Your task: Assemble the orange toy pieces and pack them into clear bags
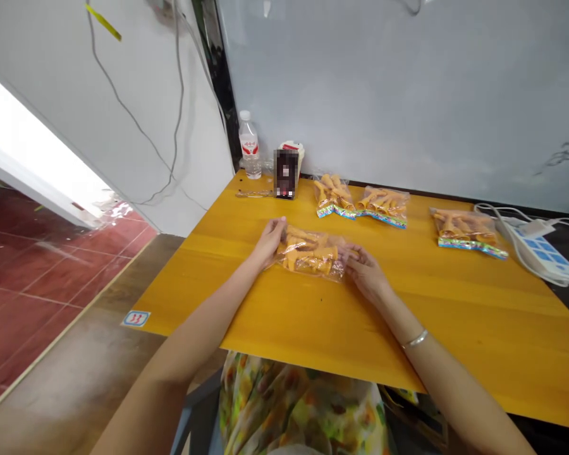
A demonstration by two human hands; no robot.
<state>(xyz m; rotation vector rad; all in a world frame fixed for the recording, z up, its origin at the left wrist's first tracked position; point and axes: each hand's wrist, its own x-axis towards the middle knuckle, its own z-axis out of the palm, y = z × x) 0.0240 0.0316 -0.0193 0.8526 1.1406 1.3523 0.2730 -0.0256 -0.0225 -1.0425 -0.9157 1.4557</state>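
A clear plastic bag of orange horn-shaped pieces (310,253) lies on the wooden table in front of me. My left hand (269,243) grips its left end, thumb on top and the other fingers partly hidden behind the plastic. At the opposite end, my right hand (366,272) pinches the bag's edge. Farther back lie more bags with the same orange pieces, each with a colourful printed strip: one bag (334,196) behind mine, another bag (383,205) beside it, and a third bag (468,232) to the right.
At the back left stand a water bottle (249,148) and a phone (285,174) propped against a white object. A power strip (545,246) with white cables sits at the right edge. A number label (136,318) marks the table's (284,322) front left corner. A wall rises behind.
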